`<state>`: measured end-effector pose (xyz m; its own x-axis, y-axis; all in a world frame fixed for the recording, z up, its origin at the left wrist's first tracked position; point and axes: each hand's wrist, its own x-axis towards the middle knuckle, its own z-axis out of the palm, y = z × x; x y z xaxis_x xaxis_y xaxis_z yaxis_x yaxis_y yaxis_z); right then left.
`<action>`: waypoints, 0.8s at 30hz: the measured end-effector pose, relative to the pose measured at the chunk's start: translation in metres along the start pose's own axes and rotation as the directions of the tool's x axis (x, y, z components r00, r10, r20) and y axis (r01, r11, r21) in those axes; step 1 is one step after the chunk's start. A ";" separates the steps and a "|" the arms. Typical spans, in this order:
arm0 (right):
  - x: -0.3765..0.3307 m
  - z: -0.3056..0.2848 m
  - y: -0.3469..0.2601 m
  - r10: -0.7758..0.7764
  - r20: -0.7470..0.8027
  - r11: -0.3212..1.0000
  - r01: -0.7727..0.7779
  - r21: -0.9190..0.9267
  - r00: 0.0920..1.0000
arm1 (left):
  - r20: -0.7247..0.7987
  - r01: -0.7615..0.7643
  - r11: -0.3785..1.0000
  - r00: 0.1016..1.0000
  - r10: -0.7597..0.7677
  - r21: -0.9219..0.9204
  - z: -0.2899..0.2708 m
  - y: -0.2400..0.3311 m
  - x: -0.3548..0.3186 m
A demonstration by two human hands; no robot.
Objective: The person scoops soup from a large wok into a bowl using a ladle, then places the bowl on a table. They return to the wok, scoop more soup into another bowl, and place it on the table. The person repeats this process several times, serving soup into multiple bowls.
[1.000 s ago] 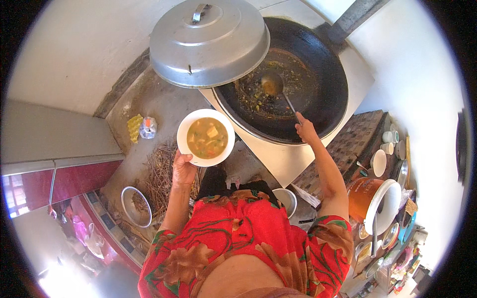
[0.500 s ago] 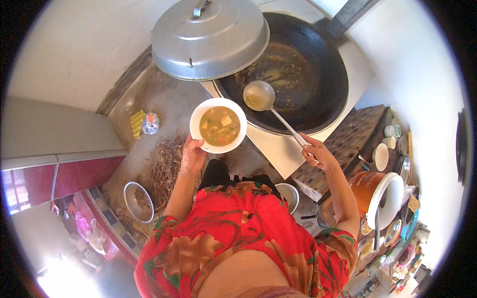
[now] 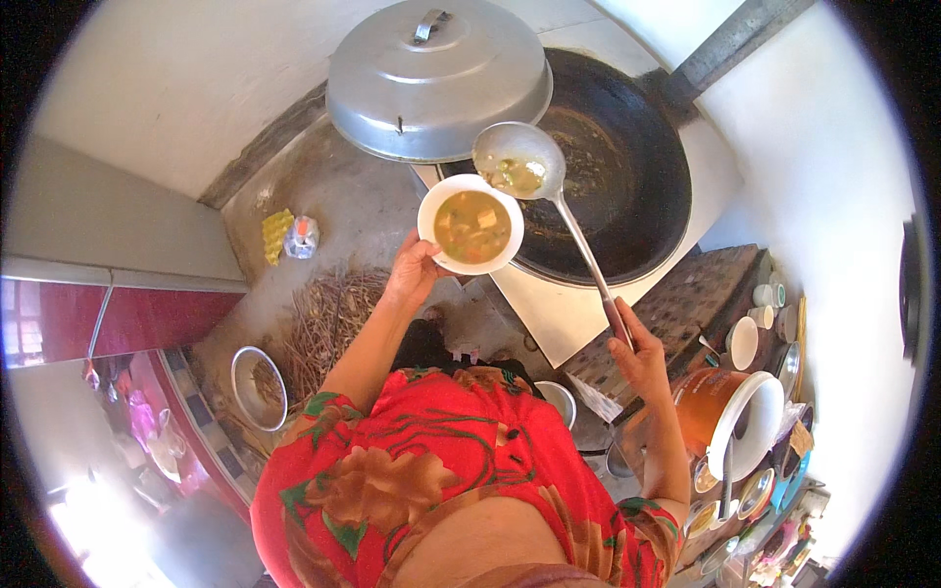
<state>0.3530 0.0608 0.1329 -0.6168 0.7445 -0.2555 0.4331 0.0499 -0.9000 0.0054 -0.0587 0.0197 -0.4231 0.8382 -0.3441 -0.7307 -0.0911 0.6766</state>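
Note:
A white bowl [image 3: 428, 221] of brownish soup with pale chunks sits in my left hand [image 3: 414, 269], thumb over its rim. My right hand [image 3: 637, 345] is closed round the handle of a metal ladle [image 3: 580, 233]. The ladle's cup, with some soup and green bits in it, is just above the bowl's far right rim, and I cannot tell whether they touch. Behind them lies a large dark wok [image 3: 642, 176] set in a white stove top, with brown residue inside. A big domed metal lid [image 3: 441, 83] covers the wok's left side.
Dry sticks [image 3: 333, 318] lie on the floor at the left, beside a metal basin [image 3: 235, 387]. To the right is a tiled ledge [image 3: 667, 309]. An orange bucket [image 3: 701, 407] with a white rim, small bowls and dishes crowd the right side.
The ladle has risen from over the wok and moved to the bowl's far rim. The bowl has shifted right in the picture, and the whole view has moved slightly.

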 end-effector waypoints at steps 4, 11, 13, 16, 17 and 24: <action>-0.010 0.011 0.005 -0.298 -0.006 0.888 0.275 -0.369 0.955 | 0.029 -0.076 0.995 0.997 0.078 -0.058 0.019 0.002 0.013; -0.016 0.044 0.035 -0.025 -0.069 0.985 0.036 0.169 0.997 | 0.052 -0.024 0.997 0.998 0.028 -0.072 0.019 0.005 0.023; -0.016 0.047 0.030 0.108 -0.038 0.921 -0.086 0.380 0.993 | 0.070 -0.051 0.995 0.996 0.057 -0.088 0.017 0.006 0.023; -0.018 0.043 0.031 0.155 -0.030 0.875 -0.123 0.468 0.987 | 0.060 -0.071 0.995 0.995 0.075 -0.065 0.018 0.008 0.018; -0.018 0.041 0.039 0.080 -0.088 0.943 -0.047 0.331 0.993 | 0.070 -0.074 0.994 0.994 0.080 -0.079 0.017 0.007 0.019; -0.023 0.048 0.027 -0.369 -0.170 0.877 0.282 -0.389 0.914 | 0.079 -0.067 0.992 0.994 0.076 -0.106 0.020 0.005 0.025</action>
<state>0.3474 0.0128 0.0975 -0.6119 0.7749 0.1581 0.4618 0.5124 -0.7240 0.0018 -0.0278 0.0277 -0.4337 0.8686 -0.2398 -0.7533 -0.2035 0.6254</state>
